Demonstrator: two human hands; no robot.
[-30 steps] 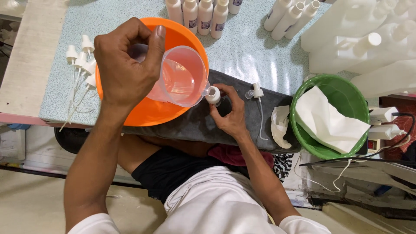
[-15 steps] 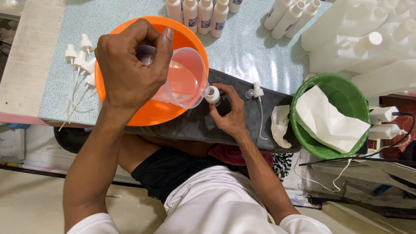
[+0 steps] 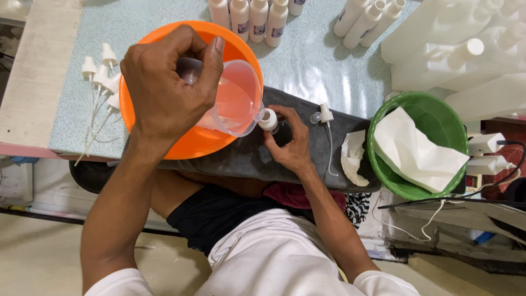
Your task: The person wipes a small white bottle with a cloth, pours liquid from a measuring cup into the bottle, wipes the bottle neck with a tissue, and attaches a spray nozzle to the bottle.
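My left hand (image 3: 167,90) grips the handle of a clear plastic jug (image 3: 235,98) holding pinkish liquid. The jug is tilted, its spout resting against the mouth of a small white bottle (image 3: 268,119). My right hand (image 3: 290,142) holds that bottle upright on a dark grey cloth (image 3: 241,159) laid over my lap. Below the jug sits an orange basin (image 3: 186,140).
Several white spray pumps (image 3: 101,77) lie left of the basin, and one more pump (image 3: 326,118) lies on the cloth. Rows of white bottles (image 3: 252,16) stand at the back. A green bowl (image 3: 427,112) with white cloth sits at right beside large white jugs (image 3: 466,55).
The jug has tipped a little further toward the small bottle. Both hands stay in nearly the same place.
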